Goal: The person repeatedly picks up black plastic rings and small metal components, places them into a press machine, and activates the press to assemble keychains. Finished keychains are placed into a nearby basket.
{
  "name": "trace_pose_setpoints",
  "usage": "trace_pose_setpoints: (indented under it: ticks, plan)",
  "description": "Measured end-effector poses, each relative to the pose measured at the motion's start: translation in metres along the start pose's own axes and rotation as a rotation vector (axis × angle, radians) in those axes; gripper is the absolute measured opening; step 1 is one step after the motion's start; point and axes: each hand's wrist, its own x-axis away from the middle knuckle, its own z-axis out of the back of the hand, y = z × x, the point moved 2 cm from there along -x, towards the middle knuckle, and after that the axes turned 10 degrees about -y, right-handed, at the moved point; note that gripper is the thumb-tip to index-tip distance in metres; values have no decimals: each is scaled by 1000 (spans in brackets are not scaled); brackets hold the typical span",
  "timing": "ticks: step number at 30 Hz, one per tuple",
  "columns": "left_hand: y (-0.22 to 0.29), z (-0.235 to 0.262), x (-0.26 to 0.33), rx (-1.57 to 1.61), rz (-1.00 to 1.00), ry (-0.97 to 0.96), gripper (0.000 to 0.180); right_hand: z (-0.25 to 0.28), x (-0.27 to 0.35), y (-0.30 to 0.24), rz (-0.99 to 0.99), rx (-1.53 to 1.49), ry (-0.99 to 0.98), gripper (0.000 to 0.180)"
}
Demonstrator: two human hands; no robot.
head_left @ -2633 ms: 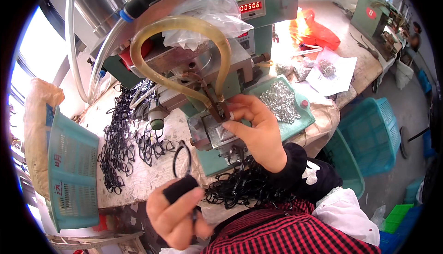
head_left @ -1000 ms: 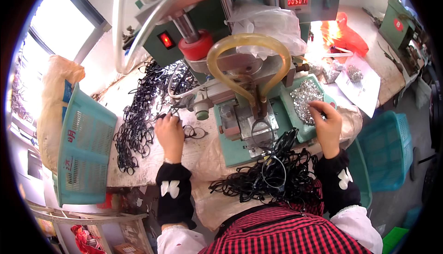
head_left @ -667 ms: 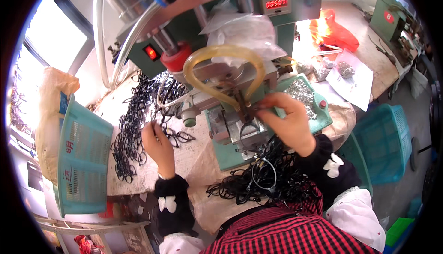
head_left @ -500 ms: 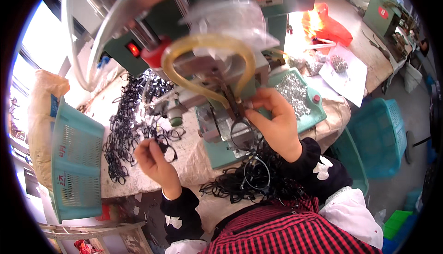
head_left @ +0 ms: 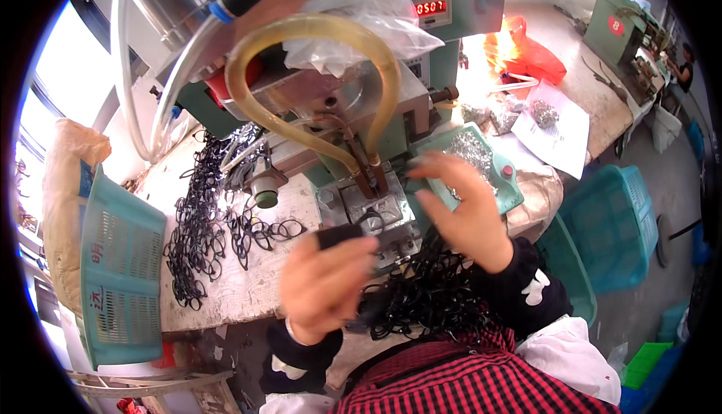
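- Head view: a looped black piece (head_left: 340,236) is being grasped in the left hand (head_left: 325,285) near the metal block (head_left: 400,238).
- The right hand (head_left: 474,217) is being held with grip parted.
- Light, pliable handling is being presumed; the thick end is being favoured.

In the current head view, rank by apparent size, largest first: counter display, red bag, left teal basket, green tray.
1. Left teal basket
2. Green tray, though the right hand hides part of it
3. Red bag
4. Counter display
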Motion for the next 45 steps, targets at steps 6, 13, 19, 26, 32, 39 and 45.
trace_pose_setpoints:
  ticks: [6,13,19,26,32,39,45]
  plan:
    - [4,-32,6,-138,-65,-257,33,20,15,90,-85,622,63,17]
    - [6,-32,16,-119,-58,-298,29,7,16,93,94,702,51,25]
    - [15,-37,33,-147,32,-196,33,7,-2,92,94,807,87,12]
    - [11,60,71,-634,485,224,22,17,15,90,-52,788,144,11]
    - [-82,88,87,-849,631,-12,10,12,0,88,24,583,210,8]
    - [-184,19,164,-834,1391,-353,40,14,13,82,-118,252,253,12]
    - [-165,16,185,-83,1329,3,28,35,54,73,-282,38,324,11]
